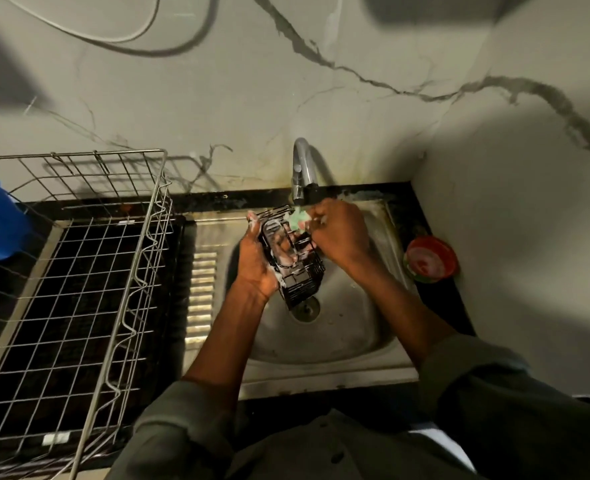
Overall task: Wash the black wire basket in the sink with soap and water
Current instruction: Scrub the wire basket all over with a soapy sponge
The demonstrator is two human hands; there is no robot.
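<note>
The small black wire basket (291, 261) is held tilted over the round steel sink (338, 334), gripped along its side by the sudsy left hand (257, 265). A green scrubbing sponge (298, 218) is pinched by the right hand (338, 233) at the basket's far end, under the chrome tap (300, 168). Risk: soap-slick fingers may lose the basket; thin wires could snag the sponge.

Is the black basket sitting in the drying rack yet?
No, the left hand holds the black wire basket over the sink while the right hand scrubs it.
</note>
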